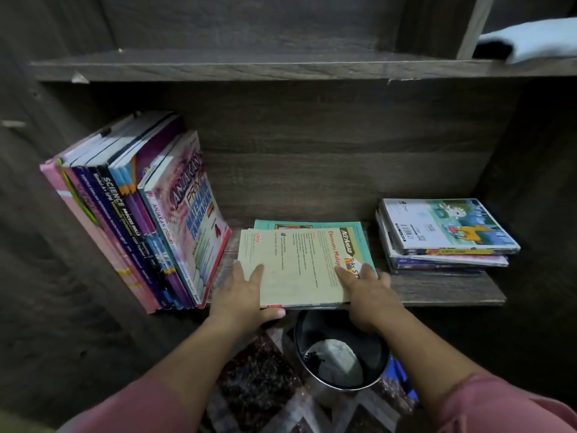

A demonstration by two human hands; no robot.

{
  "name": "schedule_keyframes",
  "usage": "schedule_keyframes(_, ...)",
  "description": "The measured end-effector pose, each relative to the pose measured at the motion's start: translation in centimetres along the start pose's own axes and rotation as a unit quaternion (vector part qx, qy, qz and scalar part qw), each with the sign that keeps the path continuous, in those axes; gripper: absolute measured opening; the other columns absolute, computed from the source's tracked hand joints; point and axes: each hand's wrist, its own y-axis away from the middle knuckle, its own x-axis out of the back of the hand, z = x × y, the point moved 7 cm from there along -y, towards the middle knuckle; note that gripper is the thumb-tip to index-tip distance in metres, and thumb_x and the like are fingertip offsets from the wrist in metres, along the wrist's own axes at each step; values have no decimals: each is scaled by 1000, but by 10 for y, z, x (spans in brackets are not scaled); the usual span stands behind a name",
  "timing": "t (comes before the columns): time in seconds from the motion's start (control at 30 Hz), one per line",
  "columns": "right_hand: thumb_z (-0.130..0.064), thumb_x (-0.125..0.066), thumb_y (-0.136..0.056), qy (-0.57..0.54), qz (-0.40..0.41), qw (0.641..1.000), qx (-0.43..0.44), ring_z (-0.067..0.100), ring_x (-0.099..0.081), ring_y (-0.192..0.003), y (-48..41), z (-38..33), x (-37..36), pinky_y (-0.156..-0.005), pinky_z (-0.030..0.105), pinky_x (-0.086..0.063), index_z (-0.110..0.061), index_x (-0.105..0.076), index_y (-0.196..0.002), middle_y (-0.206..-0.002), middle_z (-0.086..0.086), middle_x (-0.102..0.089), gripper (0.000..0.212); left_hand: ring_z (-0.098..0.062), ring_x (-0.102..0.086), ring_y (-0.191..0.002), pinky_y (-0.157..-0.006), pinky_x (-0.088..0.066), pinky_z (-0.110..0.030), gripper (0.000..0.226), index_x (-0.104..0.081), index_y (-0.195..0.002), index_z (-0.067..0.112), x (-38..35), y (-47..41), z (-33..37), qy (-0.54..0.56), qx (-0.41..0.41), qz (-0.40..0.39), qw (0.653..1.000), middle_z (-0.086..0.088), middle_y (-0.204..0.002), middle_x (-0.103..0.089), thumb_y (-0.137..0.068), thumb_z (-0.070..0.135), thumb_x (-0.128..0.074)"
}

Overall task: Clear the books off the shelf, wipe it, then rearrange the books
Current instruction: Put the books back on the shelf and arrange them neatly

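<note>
Pink sleeves cover both forearms, which reach forward side by side. The left hand lays its fingers flat on top of a flat stack of thin paperbacks, thumb hooked under the front edge, so it grips it. The right hand clasps the stack's other near corner, forefinger stretched along the matte cream cover, the other fingers wrapped over the side. A teal book peeps out beneath. The stack lies on the rough grey-brown wooden shelf, its front overhanging.

Left of the left hand, a leaning row of books shows glossy spines. Right of the right hand sits a small pile of picture-covered books. Below both hands stands a round black waste bin holding crumpled paper. Far above, a pale cloth rests on the upper board.
</note>
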Motion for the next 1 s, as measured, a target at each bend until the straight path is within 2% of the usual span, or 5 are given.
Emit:
schedule_keyframes(0.13,-14,-43,-97,-7,29,1000,10,32,-30,-122,6,-10,10,-102,41,-37,-40,-19,-151,-139,11,-28,65,-31,-7,-147,-118,-12,-54,84,-13,-153,24,11,6,22,-51,-53,32,997,-11,-161,-5,-88,65,-47)
schedule_keyframes(0.23,-12,-43,-98,-44,172,982,68,29,-35,-128,19,-26,42,-102,37,-38,-32,-38,-145,-141,9,-35,52,-22,-36,-137,-112,-32,-39,56,-30,-148,21,32,20,57,-2,-131,106,986,-5,-152,-36,-99,43,-45)
schedule_keyframes(0.5,-22,-43,-93,-207,433,836,266,29,-59,-115,62,-57,78,-71,42,-57,-22,-41,-133,-140,12,-50,40,-24,-66,-90,-75,-53,-37,38,-53,-129,21,91,43,67,61,-126,333,933,0,-112,-64,-91,13,-55)
schedule_keyframes(0.77,-24,-53,-94,-96,222,950,199,21,-56,-111,31,-46,39,-84,33,-46,-34,-18,-150,-138,-2,-46,66,-11,-48,-63,-51,-44,-27,104,18,-145,50,130,64,14,162,-29,449,878,-6,-119,-45,-91,4,-58)
schedule_keyframes(1.0,-26,-53,-91,-26,110,963,245,24,-49,-120,18,-62,3,-93,36,-46,-35,-20,-150,-136,-1,-47,68,-29,-55,-83,-57,-45,-38,55,-50,-134,18,166,95,-30,84,85,544,831,-12,-104,-47,-83,12,-70)
